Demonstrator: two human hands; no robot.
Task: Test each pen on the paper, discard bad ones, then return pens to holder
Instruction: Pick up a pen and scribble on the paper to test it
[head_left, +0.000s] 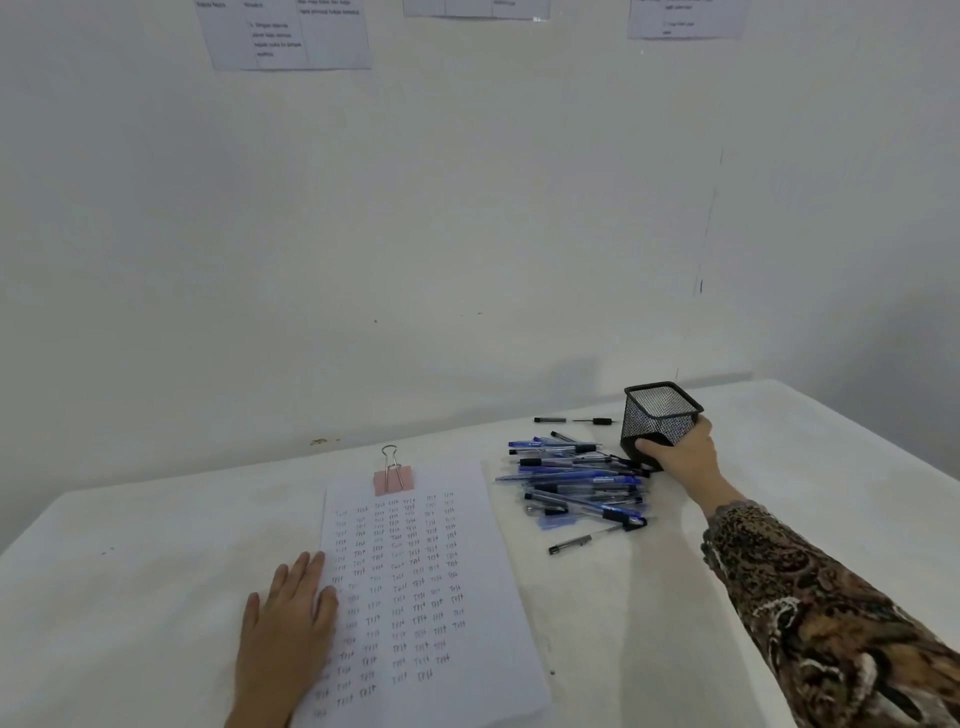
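Note:
A black mesh pen holder (655, 410) stands tilted to the left on the table, with nothing visible inside it; my right hand (683, 454) grips its lower right side. A heap of several blue and black pens (576, 480) lies just left of the holder. One dark pen (574, 543) lies apart below the heap, and two pen parts (574, 420) lie behind it. A stack of white paper (415, 587) covered in rows of the handwritten word "Test" lies in the middle. My left hand (291, 618) rests flat on its left edge.
A pink binder clip (393, 478) holds the top of the paper stack. The table (130, 597) has a white cover and stands against a white wall with printed sheets (283, 34) stuck high up. The table's right edge runs diagonally at far right.

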